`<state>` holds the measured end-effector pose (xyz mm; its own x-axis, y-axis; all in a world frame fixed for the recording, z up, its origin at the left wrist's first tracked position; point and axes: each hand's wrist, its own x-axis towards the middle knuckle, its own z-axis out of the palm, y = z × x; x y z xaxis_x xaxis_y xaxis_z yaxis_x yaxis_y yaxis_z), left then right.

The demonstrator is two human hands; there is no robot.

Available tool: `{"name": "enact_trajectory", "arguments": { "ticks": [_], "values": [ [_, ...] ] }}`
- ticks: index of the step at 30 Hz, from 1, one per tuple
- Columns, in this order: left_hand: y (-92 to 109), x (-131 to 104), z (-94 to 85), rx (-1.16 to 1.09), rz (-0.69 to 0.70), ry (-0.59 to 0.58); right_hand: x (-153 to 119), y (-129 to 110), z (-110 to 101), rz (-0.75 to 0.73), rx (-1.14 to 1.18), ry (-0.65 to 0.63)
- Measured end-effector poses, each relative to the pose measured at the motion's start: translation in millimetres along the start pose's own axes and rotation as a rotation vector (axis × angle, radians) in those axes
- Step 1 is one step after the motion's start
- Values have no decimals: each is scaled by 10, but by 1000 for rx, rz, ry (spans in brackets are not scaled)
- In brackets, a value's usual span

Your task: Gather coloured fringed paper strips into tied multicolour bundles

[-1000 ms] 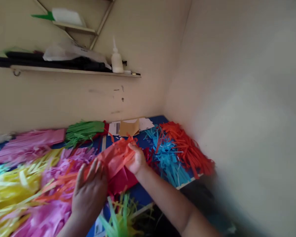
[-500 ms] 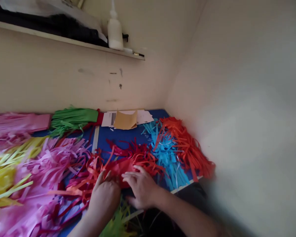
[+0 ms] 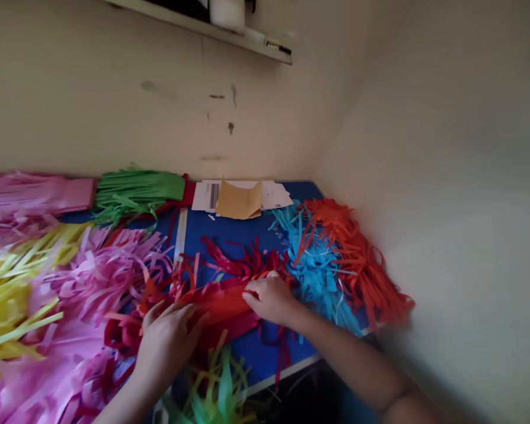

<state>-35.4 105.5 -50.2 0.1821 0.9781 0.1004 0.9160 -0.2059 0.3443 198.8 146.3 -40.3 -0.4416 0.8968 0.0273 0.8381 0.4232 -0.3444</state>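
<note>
A red fringed paper strip point(image 3: 227, 302) stretches between my hands, with its cut tassels spreading out at both ends. My right hand point(image 3: 271, 299) is closed on its right part, thumb and fingers pinching the paper. At the left end, my left hand point(image 3: 170, 333) curls its fingers and thumb over the paper; the fingertips are partly hidden. Beneath the strip lies darker crimson fringed paper point(image 3: 242, 323), resting on the blue tabletop point(image 3: 276, 356). Close below my left hand hangs a green and yellow fringe point(image 3: 223, 383) at the table's front edge.
Pink point(image 3: 99, 274) and yellow fringed paper point(image 3: 9, 300) cover the left side. Green fringed paper point(image 3: 143, 185) and cards with a brown paper piece point(image 3: 239, 200) lie along the wall. Blue point(image 3: 313, 265) and orange fringes point(image 3: 357, 259) lie right. A shelf point(image 3: 189, 26) juts overhead.
My right hand has moved up and right and closed on the red paper. My left hand has shifted left. The strip now lies stretched wider, and the camera view has tilted down.
</note>
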Motion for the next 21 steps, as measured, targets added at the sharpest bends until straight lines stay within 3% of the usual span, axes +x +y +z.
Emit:
{"name": "enact_trajectory", "arguments": {
  "ticks": [4, 11, 21],
  "values": [
    [79, 66, -38, 39, -35, 19, 9, -17, 58, 79, -2, 33],
    [77, 154, -29, 132, -36, -6, -48, -2, 136, 75, -28, 150],
    [60, 179, 57, 191, -18, 8, 14, 18, 132, 115, -38, 69]
  ]
}}
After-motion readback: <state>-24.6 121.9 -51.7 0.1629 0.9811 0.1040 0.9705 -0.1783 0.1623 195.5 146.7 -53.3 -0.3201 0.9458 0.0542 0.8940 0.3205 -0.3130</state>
